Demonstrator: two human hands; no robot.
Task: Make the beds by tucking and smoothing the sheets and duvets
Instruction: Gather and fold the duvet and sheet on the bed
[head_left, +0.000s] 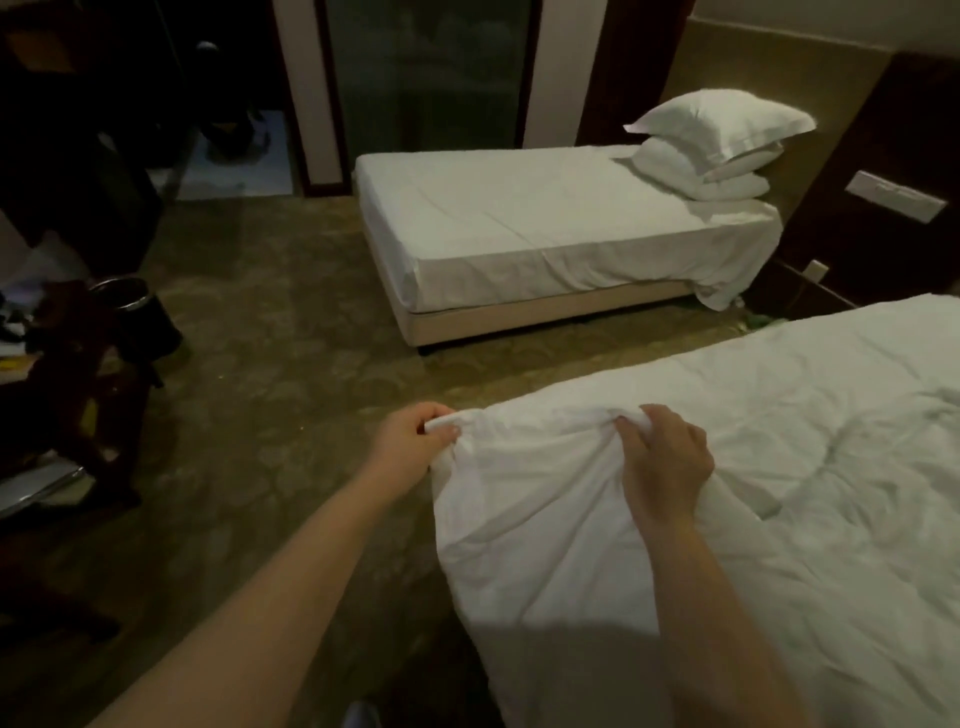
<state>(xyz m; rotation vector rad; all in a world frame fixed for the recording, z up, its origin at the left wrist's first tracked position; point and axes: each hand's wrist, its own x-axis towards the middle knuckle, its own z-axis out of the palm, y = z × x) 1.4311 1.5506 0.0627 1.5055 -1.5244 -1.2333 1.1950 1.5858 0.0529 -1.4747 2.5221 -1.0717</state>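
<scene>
A rumpled white duvet (753, 467) covers the near bed at the lower right. My left hand (410, 436) pinches its corner, held out over the carpet. My right hand (662, 457) grips a bunched fold of the duvet's edge a little further in. Between the two hands the edge is lifted and stretched. A second bed (545, 228) stands further back with a flat white sheet on it. Three white pillows (717, 140) are stacked at its head. At that bed's head end a loose part of the sheet hangs down to the floor.
Patterned carpet (291, 374) lies between the beds and to the left. A dark wooden chair (88, 374) and a black bin (140, 312) stand at the left. A dark glass door (426, 73) is behind the far bed. A wall switch panel (896, 196) is at the right.
</scene>
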